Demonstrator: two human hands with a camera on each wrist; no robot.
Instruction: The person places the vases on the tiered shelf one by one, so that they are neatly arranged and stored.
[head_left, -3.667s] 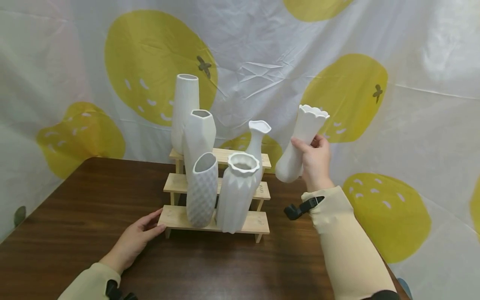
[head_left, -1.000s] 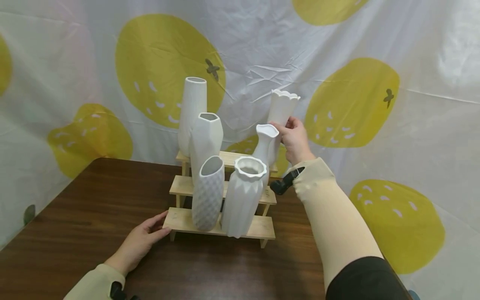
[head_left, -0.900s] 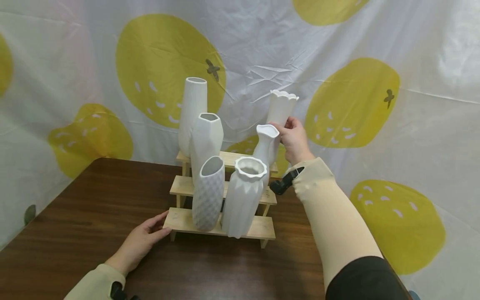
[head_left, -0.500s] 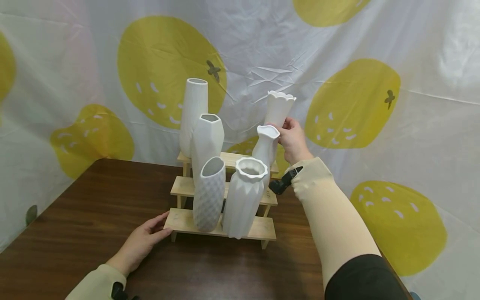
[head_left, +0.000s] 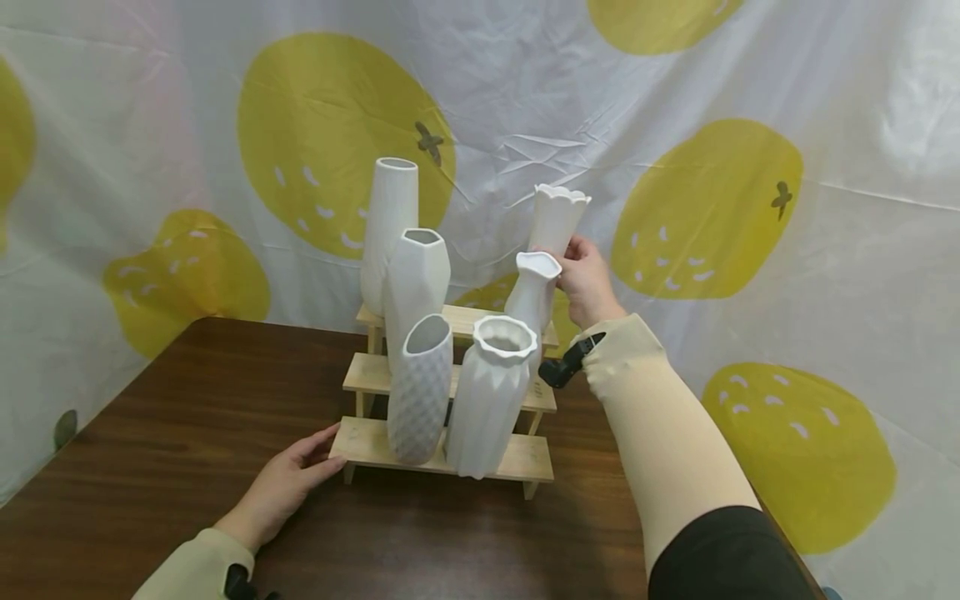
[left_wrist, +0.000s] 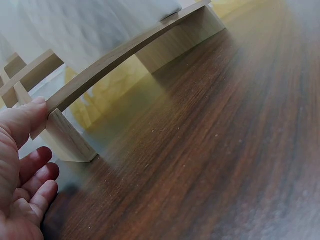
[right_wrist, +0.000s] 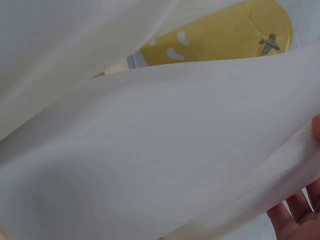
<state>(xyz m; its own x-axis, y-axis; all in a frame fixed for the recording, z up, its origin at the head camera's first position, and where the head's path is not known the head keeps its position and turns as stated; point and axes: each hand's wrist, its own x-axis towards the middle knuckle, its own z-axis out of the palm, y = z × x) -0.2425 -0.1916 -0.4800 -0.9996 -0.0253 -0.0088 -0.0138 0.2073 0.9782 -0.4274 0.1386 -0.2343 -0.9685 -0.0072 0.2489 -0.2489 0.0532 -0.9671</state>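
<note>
A white vase with a scalloped rim point(head_left: 557, 218) stands nearly upright at the right end of the top step. My right hand point(head_left: 587, 279) grips it around the middle. Its base is hidden behind a narrow-necked white vase point(head_left: 530, 292), so whether it touches the step cannot be told. In the right wrist view, white vase surfaces fill most of the picture, with fingertips point(right_wrist: 295, 220) at the lower right. My left hand point(head_left: 281, 483) holds the left end of the three-step wooden stand point(head_left: 360, 439); its thumb point(left_wrist: 32, 112) lies against the lowest board.
On the stand's left are a tall tapered vase point(head_left: 390, 225), a faceted vase point(head_left: 420, 275) and a diamond-textured vase point(head_left: 420, 408). A ribbed vase point(head_left: 487, 408) stands front right. Under everything lies a dark wooden table point(head_left: 187, 400); a lemon-print curtain point(head_left: 510, 92) hangs behind.
My right hand has carried the scalloped vase leftward from beside the stand to the top step's right end, and it tilts less. My left hand has stayed on the stand. The view has shifted slightly.
</note>
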